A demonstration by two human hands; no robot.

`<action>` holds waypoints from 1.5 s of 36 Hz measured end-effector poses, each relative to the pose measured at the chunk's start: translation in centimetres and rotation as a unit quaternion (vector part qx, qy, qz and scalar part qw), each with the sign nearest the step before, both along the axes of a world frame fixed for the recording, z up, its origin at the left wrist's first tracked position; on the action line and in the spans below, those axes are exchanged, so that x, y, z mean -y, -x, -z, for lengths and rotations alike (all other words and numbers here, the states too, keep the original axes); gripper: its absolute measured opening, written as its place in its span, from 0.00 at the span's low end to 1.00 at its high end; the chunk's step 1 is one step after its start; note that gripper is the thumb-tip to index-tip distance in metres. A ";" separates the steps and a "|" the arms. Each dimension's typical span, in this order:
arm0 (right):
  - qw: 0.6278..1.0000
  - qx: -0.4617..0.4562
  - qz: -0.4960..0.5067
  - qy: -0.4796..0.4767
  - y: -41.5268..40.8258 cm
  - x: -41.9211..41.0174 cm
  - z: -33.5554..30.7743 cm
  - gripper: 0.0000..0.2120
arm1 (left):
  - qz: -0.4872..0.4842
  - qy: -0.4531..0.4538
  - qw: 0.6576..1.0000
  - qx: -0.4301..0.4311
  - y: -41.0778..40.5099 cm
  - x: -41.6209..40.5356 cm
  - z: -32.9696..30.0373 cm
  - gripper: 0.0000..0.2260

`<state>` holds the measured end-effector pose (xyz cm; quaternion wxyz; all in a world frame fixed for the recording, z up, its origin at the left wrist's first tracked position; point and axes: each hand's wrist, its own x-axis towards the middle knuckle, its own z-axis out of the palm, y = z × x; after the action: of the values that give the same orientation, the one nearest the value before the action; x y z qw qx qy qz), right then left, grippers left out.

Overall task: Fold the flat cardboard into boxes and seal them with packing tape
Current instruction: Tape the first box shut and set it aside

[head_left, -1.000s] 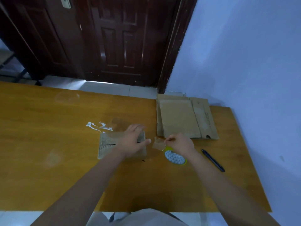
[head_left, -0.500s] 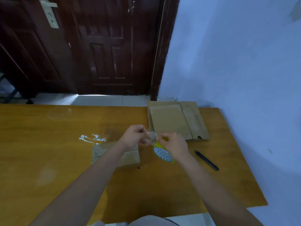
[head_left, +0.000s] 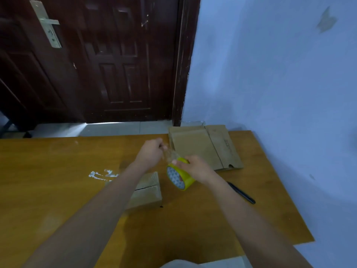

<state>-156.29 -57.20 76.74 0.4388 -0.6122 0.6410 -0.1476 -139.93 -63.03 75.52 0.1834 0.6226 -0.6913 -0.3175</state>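
A small folded cardboard box (head_left: 148, 192) lies on the wooden table (head_left: 58, 190), partly hidden under my left forearm; its top flaps meet at a seam. My right hand (head_left: 195, 168) grips a yellow roll of packing tape (head_left: 178, 177) held above the table, just right of the box. My left hand (head_left: 152, 152) pinches the clear free end of the tape (head_left: 170, 152) and holds it up and left of the roll. A stack of flat cardboard (head_left: 204, 147) lies at the far right of the table.
A black pen (head_left: 241, 192) lies on the table right of my right forearm. White residue (head_left: 102, 174) marks the tabletop left of the box. A dark wooden door (head_left: 108, 59) stands behind the table, and a blue wall (head_left: 280, 84) borders its right side.
My left hand left the box and took the tape's free end. My right hand lifted the roll off the table, and the hands have drawn apart, stretching tape between them.
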 end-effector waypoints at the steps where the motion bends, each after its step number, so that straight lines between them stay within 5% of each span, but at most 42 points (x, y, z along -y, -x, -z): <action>1: 0.997 0.072 0.017 0.001 0.4 -0.3 0.1 0.22 | -0.005 -0.001 1.000 0.006 -0.6 0.3 -0.2 0.07; 4: 0.976 0.216 0.023 -0.024 1.2 -1.2 0.0 0.15 | -0.007 -0.054 0.998 -0.022 -2.4 0.9 -0.2 0.10; 8: 0.956 0.281 -0.046 -0.063 0.6 -2.3 0.5 0.09 | 0.019 -0.098 0.994 -0.045 -3.3 1.2 -0.6 0.12; 12: 0.959 0.280 -0.028 -0.034 -0.3 -2.8 0.3 0.05 | 0.057 -0.115 0.992 -0.008 -3.4 1.7 -0.9 0.12; 15: 0.959 0.280 0.011 -0.035 -0.9 -2.9 0.1 0.11 | 0.078 -0.069 0.993 0.063 -3.2 2.4 -1.3 0.11; 21: 0.981 0.131 0.020 -0.140 -1.5 -4.2 1.3 0.27 | 0.105 -0.001 0.987 0.123 -3.7 4.4 -2.9 0.11; 26: 0.988 0.132 0.068 -0.051 -2.1 -5.3 1.3 0.21 | 0.106 -0.009 0.986 0.127 -3.9 4.3 -1.4 0.07; 38: 0.952 0.244 0.068 -0.169 -4.1 -10.9 5.7 0.09 | 0.197 -0.120 0.972 0.045 -5.0 3.0 3.8 0.04; 42: 0.943 0.267 0.122 -0.158 -4.8 -10.9 6.3 0.14 | 0.164 -0.087 0.980 0.066 -4.8 3.2 5.5 0.05; 54: 0.930 0.261 0.187 -0.180 -4.9 -9.9 7.5 0.08 | 0.033 -0.027 0.998 0.054 -3.2 2.3 8.9 0.09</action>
<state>-151.38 -47.28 69.22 0.6582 -0.3313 0.6224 -0.2639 -136.68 -65.30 66.59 0.1185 0.6202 -0.7118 -0.3077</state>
